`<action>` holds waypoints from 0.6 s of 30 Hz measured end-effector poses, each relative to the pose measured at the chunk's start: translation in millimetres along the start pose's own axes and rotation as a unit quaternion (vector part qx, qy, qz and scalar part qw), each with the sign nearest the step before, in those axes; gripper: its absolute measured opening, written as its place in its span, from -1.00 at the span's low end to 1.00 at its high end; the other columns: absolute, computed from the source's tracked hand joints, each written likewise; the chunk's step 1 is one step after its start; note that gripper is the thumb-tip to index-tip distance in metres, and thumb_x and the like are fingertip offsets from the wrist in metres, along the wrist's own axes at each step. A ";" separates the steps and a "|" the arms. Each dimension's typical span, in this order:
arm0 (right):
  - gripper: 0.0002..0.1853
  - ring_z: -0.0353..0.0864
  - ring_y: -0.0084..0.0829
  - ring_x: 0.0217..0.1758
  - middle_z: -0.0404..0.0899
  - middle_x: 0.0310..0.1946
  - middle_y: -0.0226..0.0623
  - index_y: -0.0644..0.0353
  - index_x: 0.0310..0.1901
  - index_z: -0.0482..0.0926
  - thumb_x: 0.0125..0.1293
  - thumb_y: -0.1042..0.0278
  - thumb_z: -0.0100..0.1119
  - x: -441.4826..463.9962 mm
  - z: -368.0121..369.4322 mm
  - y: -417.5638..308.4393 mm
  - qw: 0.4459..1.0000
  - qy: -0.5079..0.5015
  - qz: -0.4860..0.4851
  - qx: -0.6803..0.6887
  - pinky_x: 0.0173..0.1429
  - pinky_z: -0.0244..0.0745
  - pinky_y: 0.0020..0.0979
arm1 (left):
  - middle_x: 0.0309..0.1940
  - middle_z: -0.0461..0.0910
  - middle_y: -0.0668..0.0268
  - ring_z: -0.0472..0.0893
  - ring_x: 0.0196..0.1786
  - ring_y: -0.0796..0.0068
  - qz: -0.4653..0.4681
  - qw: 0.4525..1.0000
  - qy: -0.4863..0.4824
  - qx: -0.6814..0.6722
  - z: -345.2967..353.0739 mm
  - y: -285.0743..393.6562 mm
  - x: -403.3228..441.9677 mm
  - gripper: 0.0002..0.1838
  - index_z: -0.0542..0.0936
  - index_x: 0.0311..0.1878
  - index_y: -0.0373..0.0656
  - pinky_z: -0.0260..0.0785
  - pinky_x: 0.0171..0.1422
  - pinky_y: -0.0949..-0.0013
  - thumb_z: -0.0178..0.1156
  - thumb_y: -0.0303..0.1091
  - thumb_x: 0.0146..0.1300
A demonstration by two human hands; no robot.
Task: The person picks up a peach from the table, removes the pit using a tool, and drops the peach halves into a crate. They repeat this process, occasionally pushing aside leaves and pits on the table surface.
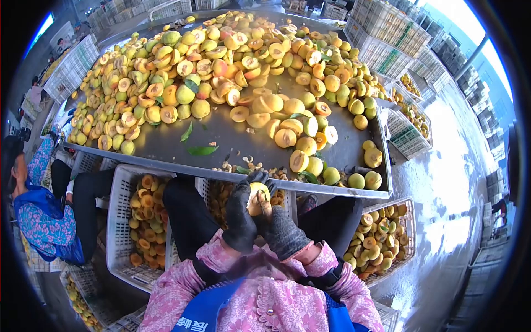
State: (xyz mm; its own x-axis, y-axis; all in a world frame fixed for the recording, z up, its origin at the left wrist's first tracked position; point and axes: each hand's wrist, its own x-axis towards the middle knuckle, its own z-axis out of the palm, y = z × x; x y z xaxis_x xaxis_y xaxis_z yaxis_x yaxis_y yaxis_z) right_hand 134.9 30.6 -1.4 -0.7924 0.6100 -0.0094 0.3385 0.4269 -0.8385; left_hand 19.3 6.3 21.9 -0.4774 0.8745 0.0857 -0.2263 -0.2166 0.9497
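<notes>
My left hand (241,216), in a dark glove, is closed around a yellow peach half (258,199) just below the table's near edge. My right hand (282,229), in a dark grey glove, is closed against the peach's right side. A thin brownish shape shows between the right hand and the fruit; I cannot tell whether it is a tool or a bare fingertip. Right above both hands, pits and scraps (249,166) lie along the near edge of the metal table (171,145). Many halved yellow peaches (221,61) are heaped on it.
A crate of peach halves (113,221) stands left of my legs, another crate (409,227) to the right. Between my knees is a third lot of halves (221,202). A person in a blue apron (47,221) sits at left. Crates (387,33) are stacked at back right.
</notes>
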 end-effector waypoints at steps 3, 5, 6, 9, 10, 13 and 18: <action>-0.22 0.51 -0.17 -0.12 0.48 -0.12 0.03 0.20 0.40 -0.07 0.15 0.61 0.02 -2.1 -4.5 -5.1 0.996 0.021 -0.086 -0.012 0.05 0.39 -0.25 | 0.05 0.49 0.16 0.47 0.08 0.42 -0.017 1.000 0.006 0.002 -2.4 -8.7 0.1 -0.66 0.39 0.14 -0.36 0.32 0.23 0.37 -0.17 -0.47 0.36; -0.25 0.51 -0.21 -0.12 0.49 -0.13 0.01 0.23 0.38 -0.03 0.15 0.60 0.03 -3.4 -2.2 0.1 0.996 0.015 -0.090 -0.015 0.06 0.38 -0.26 | 0.03 0.50 0.17 0.49 0.07 0.44 -0.043 0.995 0.014 -0.083 -1.1 -3.7 0.3 -0.66 0.41 0.13 -0.35 0.33 0.21 0.38 -0.17 -0.49 0.33; -0.28 0.51 -0.22 -0.13 0.49 -0.15 -0.01 0.24 0.37 0.01 0.16 0.60 0.03 -2.9 2.3 7.8 0.998 -0.005 -0.056 0.007 0.04 0.38 -0.27 | -0.02 0.53 0.16 0.51 0.04 0.42 -0.048 0.997 0.022 -0.058 -4.2 -9.1 -0.2 -0.66 0.44 0.09 -0.35 0.34 0.19 0.36 -0.15 -0.45 0.33; -0.41 0.51 -0.20 -0.24 0.48 -0.22 0.01 0.31 0.27 0.17 0.16 0.57 0.03 -6.2 3.0 20.2 0.998 -0.048 -0.019 0.045 -0.09 0.41 -0.28 | -0.13 0.59 0.13 0.56 -0.03 0.34 -0.039 0.998 0.008 0.050 -17.1 -20.5 -0.5 -0.68 0.51 -0.02 -0.35 0.38 0.12 0.30 -0.09 -0.36 0.29; -0.45 0.51 -0.18 -0.28 0.47 -0.24 0.02 0.34 0.23 0.23 0.16 0.55 0.02 -8.0 1.0 20.8 0.997 -0.060 -0.017 0.053 -0.15 0.42 -0.28 | -0.15 0.59 0.13 0.57 -0.05 0.30 -0.024 0.994 -0.022 0.107 -20.7 -14.5 -0.1 -0.70 0.52 -0.05 -0.34 0.39 0.10 0.27 -0.05 -0.36 0.26; -0.68 0.49 -0.13 -0.42 0.45 -0.36 0.02 0.37 -0.01 0.38 0.19 0.49 0.02 -10.3 -10.9 3.2 0.988 -0.081 -0.033 -0.128 -0.34 0.38 -0.26 | -0.18 0.59 0.09 0.59 -0.10 0.18 0.128 0.937 -0.132 0.298 -42.8 -14.6 9.3 -0.74 0.54 -0.14 -0.29 0.41 0.06 0.21 0.08 -0.36 0.14; -0.81 0.49 -0.12 -0.46 0.43 -0.50 -0.05 0.34 -0.21 0.39 0.23 0.39 0.06 -8.3 -6.5 4.2 0.995 -0.095 0.011 -0.039 -0.40 0.33 -0.21 | -0.20 0.59 0.06 0.58 -0.11 0.08 0.158 0.918 -0.186 0.312 -54.4 -25.1 13.4 -0.72 0.53 -0.21 -0.27 0.41 0.05 0.18 0.21 -0.35 -0.01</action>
State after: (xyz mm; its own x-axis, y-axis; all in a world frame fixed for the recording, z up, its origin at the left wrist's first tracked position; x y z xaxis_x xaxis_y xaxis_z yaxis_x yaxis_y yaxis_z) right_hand 146.2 31.7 -1.3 -0.8630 0.4865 -0.1362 0.3899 0.4700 -0.7919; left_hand -27.7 -0.2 -17.2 -0.0857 0.9236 0.3736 0.4587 -0.2964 0.8377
